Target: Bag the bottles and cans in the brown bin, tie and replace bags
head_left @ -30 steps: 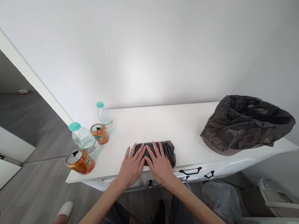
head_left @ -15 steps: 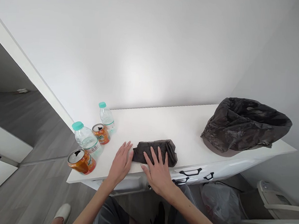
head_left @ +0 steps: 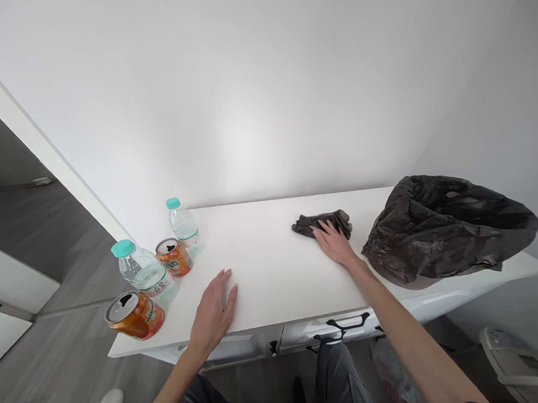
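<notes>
A folded black plastic bag (head_left: 302,225) lies toward the back of the white cabinet top (head_left: 256,250). On its right part, my right hand (head_left: 335,241) rests palm down with the fingers stretched out. Near the front edge, my left hand (head_left: 212,314) lies on the cabinet top, thumb apart and nothing held. To its left are two clear bottles with teal caps, a front one (head_left: 145,270) and a back one (head_left: 184,224). Two opened orange soda cans, a front one (head_left: 141,315) and a back one (head_left: 175,259), stand beside them.
At the right end stands a bin lined with a black plastic bag (head_left: 433,239), its mouth open. A wall (head_left: 277,103) rises behind the cabinet. Below are drawers with black handles (head_left: 349,321) and a clear plastic bag (head_left: 399,376) on the floor.
The folded black bag has moved back and to the right under my right hand. My left hand stays near the front edge. The view has shifted slightly.
</notes>
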Demonstrator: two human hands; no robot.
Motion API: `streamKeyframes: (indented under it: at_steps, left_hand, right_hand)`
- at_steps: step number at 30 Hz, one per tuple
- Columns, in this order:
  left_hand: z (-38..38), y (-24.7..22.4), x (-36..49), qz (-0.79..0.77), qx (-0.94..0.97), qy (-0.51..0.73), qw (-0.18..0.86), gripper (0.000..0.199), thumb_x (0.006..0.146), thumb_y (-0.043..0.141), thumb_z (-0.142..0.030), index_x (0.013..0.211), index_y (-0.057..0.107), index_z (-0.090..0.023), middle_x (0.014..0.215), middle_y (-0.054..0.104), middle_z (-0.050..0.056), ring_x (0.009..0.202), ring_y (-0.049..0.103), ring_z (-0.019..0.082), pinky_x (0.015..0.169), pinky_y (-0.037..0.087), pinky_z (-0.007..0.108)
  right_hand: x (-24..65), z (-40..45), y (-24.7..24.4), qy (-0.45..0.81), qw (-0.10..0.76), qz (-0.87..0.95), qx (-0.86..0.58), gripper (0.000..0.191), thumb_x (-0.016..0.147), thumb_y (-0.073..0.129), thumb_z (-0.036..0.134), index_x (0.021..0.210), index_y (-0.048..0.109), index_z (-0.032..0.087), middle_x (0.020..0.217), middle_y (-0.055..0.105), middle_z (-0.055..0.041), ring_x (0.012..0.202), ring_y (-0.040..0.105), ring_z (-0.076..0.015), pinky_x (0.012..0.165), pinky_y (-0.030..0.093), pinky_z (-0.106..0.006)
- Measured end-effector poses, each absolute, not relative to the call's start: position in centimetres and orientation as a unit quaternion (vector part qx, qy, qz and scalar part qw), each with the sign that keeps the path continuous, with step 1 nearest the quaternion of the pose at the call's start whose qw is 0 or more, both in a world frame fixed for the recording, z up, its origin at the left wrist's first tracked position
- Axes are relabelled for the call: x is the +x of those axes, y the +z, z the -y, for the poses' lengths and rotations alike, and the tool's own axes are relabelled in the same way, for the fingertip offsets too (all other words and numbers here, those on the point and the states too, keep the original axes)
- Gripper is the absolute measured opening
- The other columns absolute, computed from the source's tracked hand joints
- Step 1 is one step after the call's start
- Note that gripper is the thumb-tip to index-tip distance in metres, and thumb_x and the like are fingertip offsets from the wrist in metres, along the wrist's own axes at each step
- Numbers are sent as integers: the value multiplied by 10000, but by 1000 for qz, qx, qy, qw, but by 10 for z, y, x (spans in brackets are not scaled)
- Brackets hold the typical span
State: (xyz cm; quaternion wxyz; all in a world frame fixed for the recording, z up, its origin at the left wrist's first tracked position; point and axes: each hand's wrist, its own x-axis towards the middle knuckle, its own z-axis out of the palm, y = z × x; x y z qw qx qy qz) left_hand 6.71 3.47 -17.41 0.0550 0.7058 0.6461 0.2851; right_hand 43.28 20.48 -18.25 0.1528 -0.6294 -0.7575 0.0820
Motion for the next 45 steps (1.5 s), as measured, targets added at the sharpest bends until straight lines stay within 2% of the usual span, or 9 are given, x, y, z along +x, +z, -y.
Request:
streamKeyframes:
  at_steps: [4, 7, 12, 15, 18, 23, 29, 34, 45]
  left_hand:
    - [-37, -175, 69, -662, 691, 284, 69, 489, 1060, 441, -478, 1497, 449, -258, 1538, 557, 104, 1431, 527, 290, 1169, 462, 553]
    - [-38, -175, 69, -660, 693, 283, 68, 492, 1056, 455, -477, 1499, 440, -263, 1547, 545, 106, 1443, 511, 297, 1173, 456, 561]
    - [-36, -172, 70, -654, 698, 287, 50, 488, 1046, 475, -460, 1490, 444, -259, 1525, 566, 113, 1418, 540, 301, 1156, 477, 555]
    - [-34, -172, 69, -654, 698, 290, 42, 486, 1044, 478, -456, 1487, 443, -260, 1507, 583, 111, 1399, 560, 299, 1139, 495, 548]
    - [-34, -174, 68, -646, 702, 298, 37, 482, 1046, 476, -444, 1488, 440, -255, 1502, 587, 117, 1396, 563, 296, 1140, 493, 546]
    - [-34, -181, 65, -644, 701, 305, 16, 504, 1046, 462, -443, 1502, 432, -229, 1496, 590, 142, 1403, 558, 306, 1132, 497, 551]
    - [-33, -191, 62, -627, 728, 274, -49, 579, 1045, 429, -454, 1550, 414, -170, 1541, 543, 193, 1487, 458, 336, 1174, 443, 565]
    - [-34, -197, 61, -609, 753, 231, -88, 575, 1050, 400, -421, 1554, 436, -146, 1573, 513, 188, 1522, 405, 325, 1220, 384, 558]
    - [-36, -204, 62, -613, 756, 206, -102, 562, 1048, 365, -422, 1490, 505, -104, 1591, 491, 181, 1520, 404, 333, 1234, 371, 542]
  right_hand:
    - [445, -219, -199, 39, 165, 724, -668, 630, 1091, 173, 480, 1576, 478, 219, 1712, 302, -99, 1595, 168, -343, 1272, 116, -574]
    - [427, -202, -213, 12, 167, 708, -686, 650, 1078, 197, 546, 1628, 379, 250, 1740, 208, -117, 1600, 108, -388, 1252, 88, -629]
    - [414, -186, -219, 39, 144, 677, -721, 724, 1046, 131, 653, 1626, 372, 291, 1747, 176, -117, 1585, 133, -433, 1234, 79, -652]
    - [430, -203, -214, 53, 123, 676, -724, 744, 1042, 125, 647, 1642, 330, 257, 1745, 185, -121, 1589, 131, -413, 1245, 55, -627]
    - [447, -220, -210, 50, 126, 653, -745, 718, 1054, 144, 586, 1613, 386, 205, 1748, 172, -128, 1593, 110, -404, 1254, 66, -596]
    - [449, -216, -212, 26, 140, 655, -742, 728, 1054, 151, 554, 1616, 366, 143, 1764, 51, -131, 1609, 19, -381, 1273, 63, -558]
    - [444, -190, -224, 40, 116, 668, -734, 775, 1040, 144, 617, 1682, 187, 185, 1767, 34, -116, 1613, 72, -362, 1287, 91, -533]
    - [442, -165, -229, 44, 95, 695, -712, 760, 1051, 136, 621, 1673, 240, 199, 1756, 133, -121, 1620, 98, -312, 1297, 57, -515]
    - [442, -127, -228, 61, 103, 720, -684, 749, 1054, 155, 646, 1675, 242, 236, 1763, 105, -76, 1627, 59, -271, 1308, 22, -492]
